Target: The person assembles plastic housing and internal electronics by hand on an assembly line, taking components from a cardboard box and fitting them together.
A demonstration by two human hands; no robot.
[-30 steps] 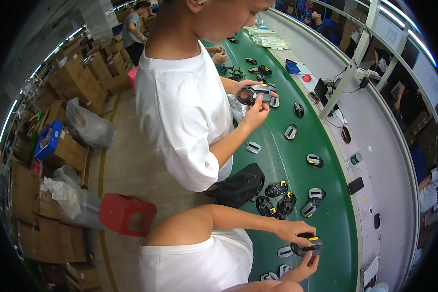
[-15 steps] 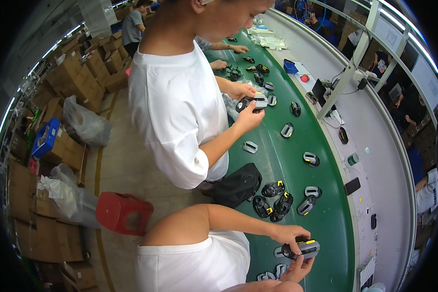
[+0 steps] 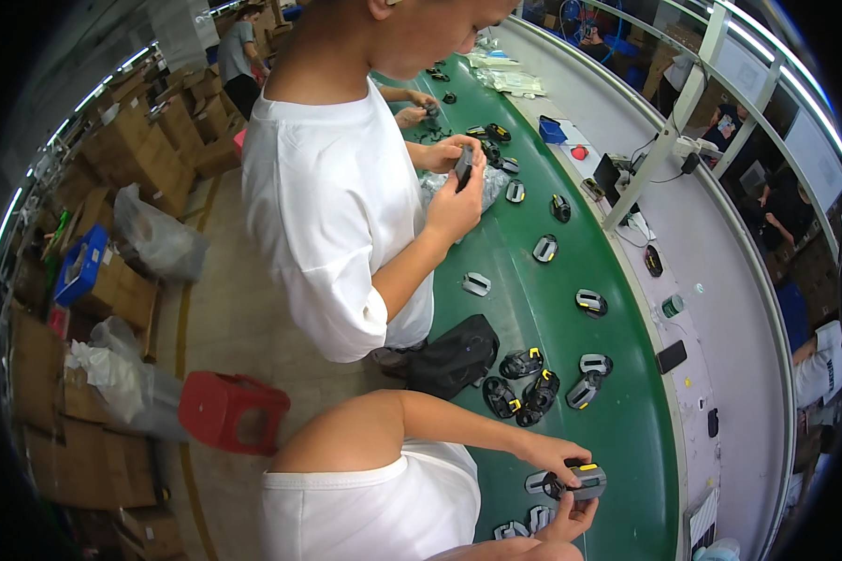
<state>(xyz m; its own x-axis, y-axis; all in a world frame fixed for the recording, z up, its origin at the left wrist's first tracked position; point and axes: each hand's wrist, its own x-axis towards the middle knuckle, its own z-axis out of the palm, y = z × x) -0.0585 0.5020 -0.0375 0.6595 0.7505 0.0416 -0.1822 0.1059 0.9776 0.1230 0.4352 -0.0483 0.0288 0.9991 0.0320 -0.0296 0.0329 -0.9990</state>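
Over the near end of the green tabletop (image 3: pixel 617 449), my left hand (image 3: pixel 554 455) and my right hand (image 3: pixel 569 520) are closed around a grey-and-black oval device (image 3: pixel 589 481) with a yellow piece on its edge. My left fingers grip it from above and the right ones from below. A small grey oval part (image 3: pixel 535 482) is just left of the device. More grey cover-like parts (image 3: pixel 539 518) rest by my right wrist. Beyond my left forearm sit several black units with yellow tabs (image 3: pixel 538 397), and grey-topped units (image 3: pixel 585 390) lie to their right.
A co-worker in a white shirt (image 3: pixel 332 206) stands farther along, holding a similar grey device (image 3: pixel 464 168). A black bag (image 3: pixel 456 355) lies at the table edge. A red stool (image 3: pixel 232 411) stands behind. A phone (image 3: pixel 671 356) rests on the white ledge (image 3: pixel 688 402) at right.
The device in my hands has turned slightly, and my hands have barely moved. The co-worker has tilted the device upright and raised it. The view has shifted a little.
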